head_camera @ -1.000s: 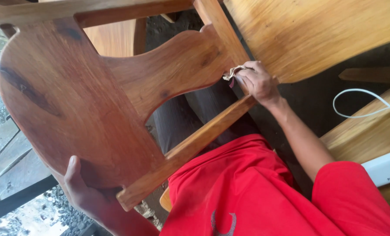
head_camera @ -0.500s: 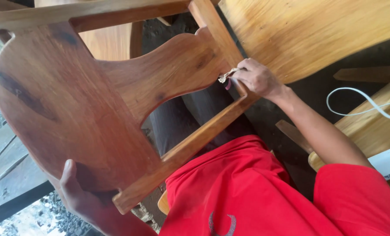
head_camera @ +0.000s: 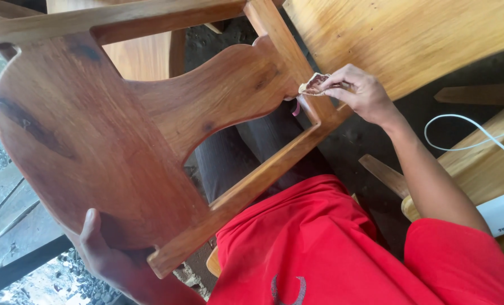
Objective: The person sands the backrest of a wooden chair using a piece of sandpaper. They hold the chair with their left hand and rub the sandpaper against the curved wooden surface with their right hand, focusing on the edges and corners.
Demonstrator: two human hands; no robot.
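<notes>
The right hand (head_camera: 360, 93) pinches a small, rough sandpaper (head_camera: 314, 85) against the smooth brown wooden chair (head_camera: 94, 141). The left hand (head_camera: 108, 257) grips the chair's bottom edge.

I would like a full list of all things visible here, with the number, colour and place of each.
chair: one, reddish-brown wood, tipped on its side at left and centre, across the lap.
sandpaper: one small folded piece, tan and dark, on the chair's rail at upper centre.
board: one, pale yellow wood, top right.
cable: one, white, looped at the right edge.
device: one, white, on a pale wood surface at lower right.
shirt: one, red, bottom centre and right.
left hand: one, its grip on the chair's lower edge, bottom left.
right hand: one, pressing the sandpaper onto the rail.
</notes>
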